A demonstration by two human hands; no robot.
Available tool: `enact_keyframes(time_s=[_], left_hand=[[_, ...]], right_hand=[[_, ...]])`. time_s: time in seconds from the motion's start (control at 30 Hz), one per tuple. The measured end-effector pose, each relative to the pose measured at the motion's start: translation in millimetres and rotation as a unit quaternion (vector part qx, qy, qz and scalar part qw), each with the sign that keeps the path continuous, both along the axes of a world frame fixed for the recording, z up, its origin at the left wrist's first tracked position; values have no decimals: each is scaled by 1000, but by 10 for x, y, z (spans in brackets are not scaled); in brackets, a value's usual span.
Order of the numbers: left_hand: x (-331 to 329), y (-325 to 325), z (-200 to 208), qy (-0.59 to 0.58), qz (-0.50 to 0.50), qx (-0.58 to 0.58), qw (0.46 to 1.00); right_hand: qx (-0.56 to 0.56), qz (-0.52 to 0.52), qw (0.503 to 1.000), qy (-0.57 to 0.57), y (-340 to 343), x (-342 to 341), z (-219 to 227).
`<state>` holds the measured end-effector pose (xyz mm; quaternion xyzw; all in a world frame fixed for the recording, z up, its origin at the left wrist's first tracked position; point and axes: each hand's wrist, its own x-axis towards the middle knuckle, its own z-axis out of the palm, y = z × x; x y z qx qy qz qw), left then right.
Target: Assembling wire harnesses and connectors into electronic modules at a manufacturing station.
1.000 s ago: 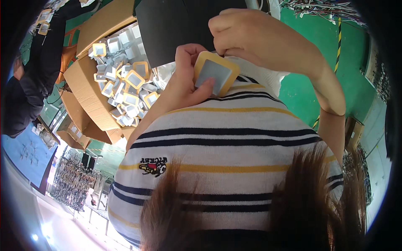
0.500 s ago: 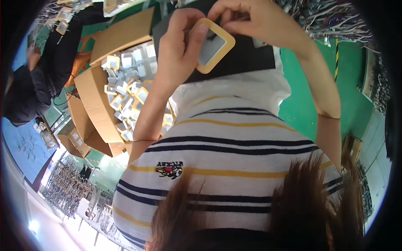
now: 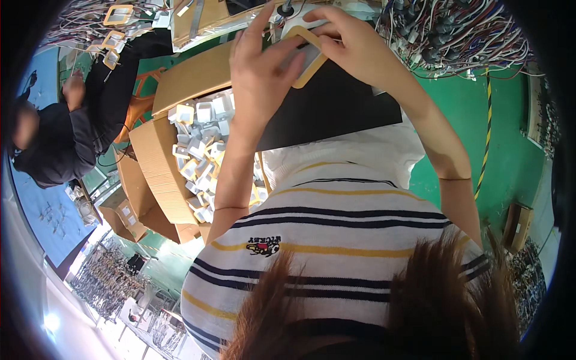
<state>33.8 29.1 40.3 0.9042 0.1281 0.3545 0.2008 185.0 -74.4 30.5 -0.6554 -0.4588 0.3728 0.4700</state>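
A square, yellow-rimmed housing with rounded corners and a greyish-white inside [image 3: 312,71] is tilted between my hands, above a black sheet [image 3: 336,108] across my lap. My left hand [image 3: 259,75] is at its left side, the thumb and one finger against it and another finger raised. My right hand [image 3: 354,48] pinches its upper right edge with bent fingers. The hands partly hide the inside of the housing. A dark round part with a thin stem [image 3: 285,9] shows just beyond my left fingertips.
To the left, an open cardboard box [image 3: 161,171] holds many white and yellow-rimmed housings [image 3: 201,156]. Bundled cables [image 3: 444,36] lie at the far right. A person in dark clothes [image 3: 57,144] sits at the left by a blue table [image 3: 51,207]. A small carton [image 3: 517,227] stands at right.
The housing has tipped so less of its face shows. My left fingers have spread and lifted from their earlier grip, and my right fingers have moved onto its edge. The whole view has shifted.
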Motion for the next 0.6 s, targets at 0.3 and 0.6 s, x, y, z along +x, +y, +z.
enact_keyframes(time_s=[0.3,0.6], left_hand=[[-57,9,-357,68,37,-12,997],[-225,-61,0,83,16,44,995]], right_hand=[[57,84,995,-11,-4,-90,246],[99,90,965,-225,-43,78,99]])
